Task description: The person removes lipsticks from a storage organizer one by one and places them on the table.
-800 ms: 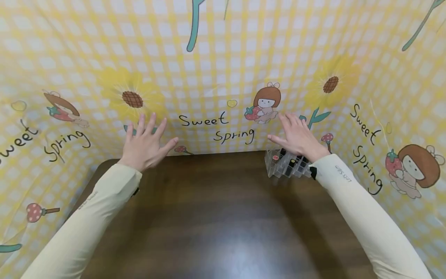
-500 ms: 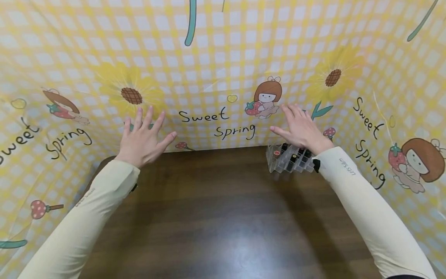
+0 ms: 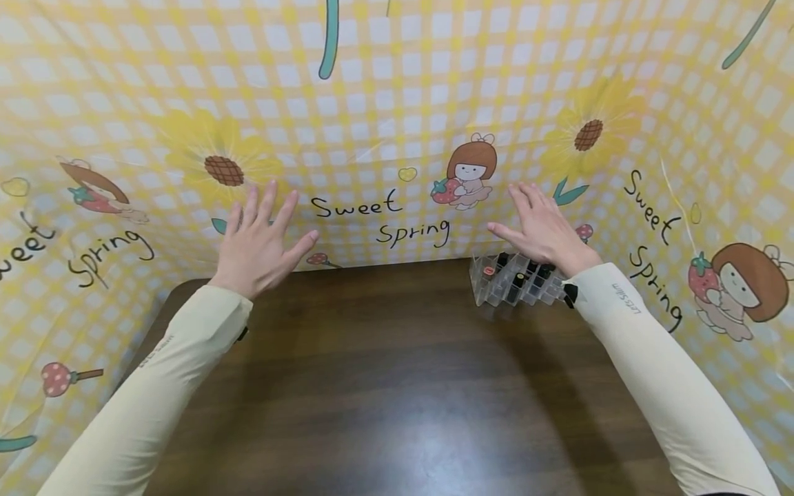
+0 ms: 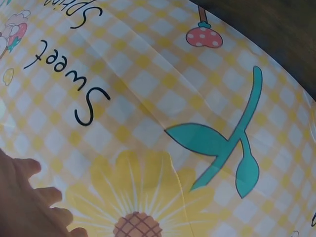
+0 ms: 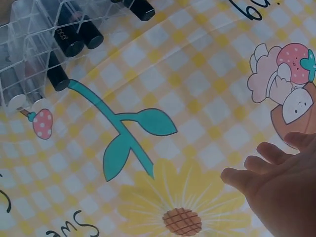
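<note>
My left hand (image 3: 253, 248) is held out over the far left of the table, fingers spread and straight, holding nothing. On the other side my right hand (image 3: 542, 231) reaches forward with straight fingers and thumb apart, also holding nothing. Below and partly behind the right hand stands a clear plastic lipstick organizer (image 3: 480, 293) with slanted compartments. Several dark lipstick tubes (image 5: 69, 42) sit in it, seen close in the right wrist view. In the left wrist view only the fingers (image 4: 49, 195) show at the lower left, in front of the printed cloth.
A brown wooden table (image 3: 372, 358) spreads below the hands. A yellow checked cloth (image 3: 372, 89) printed with flowers and cartoon figures hangs at the back and both sides. The organizer stands close to the back cloth, at the table's far right.
Both hands keep the same spread pose. The head view shifts slightly, and the right hand moves a little to the right relative to the organizer, uncovering more of it.
</note>
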Motion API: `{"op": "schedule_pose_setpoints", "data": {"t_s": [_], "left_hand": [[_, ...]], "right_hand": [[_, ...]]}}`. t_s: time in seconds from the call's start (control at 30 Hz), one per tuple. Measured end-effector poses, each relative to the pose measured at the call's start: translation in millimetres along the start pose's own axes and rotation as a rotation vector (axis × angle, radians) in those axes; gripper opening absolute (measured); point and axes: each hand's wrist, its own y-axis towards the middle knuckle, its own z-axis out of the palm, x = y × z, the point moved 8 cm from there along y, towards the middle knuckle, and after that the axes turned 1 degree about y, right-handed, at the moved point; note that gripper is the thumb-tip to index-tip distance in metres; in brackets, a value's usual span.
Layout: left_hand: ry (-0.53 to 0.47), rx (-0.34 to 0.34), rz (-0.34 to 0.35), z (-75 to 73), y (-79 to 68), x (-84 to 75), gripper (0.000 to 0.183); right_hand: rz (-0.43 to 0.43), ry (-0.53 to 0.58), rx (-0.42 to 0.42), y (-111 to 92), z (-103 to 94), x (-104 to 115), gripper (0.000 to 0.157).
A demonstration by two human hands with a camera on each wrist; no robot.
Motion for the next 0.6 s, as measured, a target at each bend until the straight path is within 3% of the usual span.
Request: {"op": "schedule_pose_setpoints", "data": {"t_s": [0.33, 0.6], "left_hand": [[-0.079, -0.038, 0.038, 8.3, 11.7, -25.9, 0.081], [-0.125, -0.081, 0.115, 25.2, 20.9, -62.7, 0.084]], "right_hand": [[0.014, 0.003, -0.035, -8.8, -6.7, -13.4, 0.088], [0.043, 0.068, -0.069, -16.1, -5.4, -26.9, 0.081]]}}
